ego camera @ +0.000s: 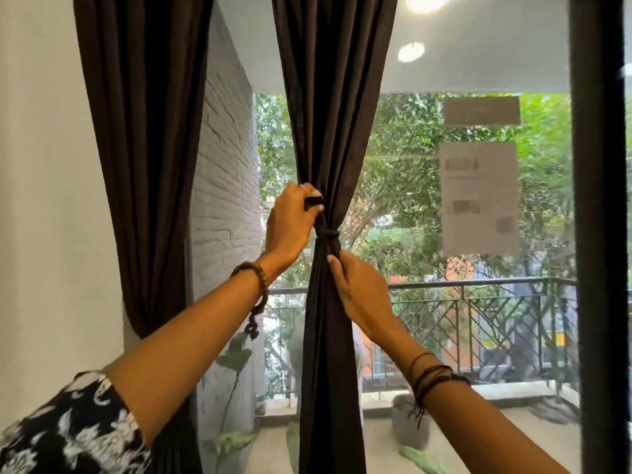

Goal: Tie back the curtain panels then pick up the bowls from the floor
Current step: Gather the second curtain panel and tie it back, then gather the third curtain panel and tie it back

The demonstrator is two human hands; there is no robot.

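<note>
Dark fabric of the middle curtain panel point(328, 107) is cinched by a knot point(326, 233); left hand point(290, 220) pinching the tail above, right hand point(355, 289) gripping below, uneven pull could loosen it.

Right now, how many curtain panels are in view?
2: one curtain panel hanging at the left by the wall, one knotted panel at centre held by both hands. Others may hang beyond the frame.

Black-and-white patterned sleeve point(71, 429); beaded bracelet point(254, 278); dark wrist cords point(432, 379)
</note>
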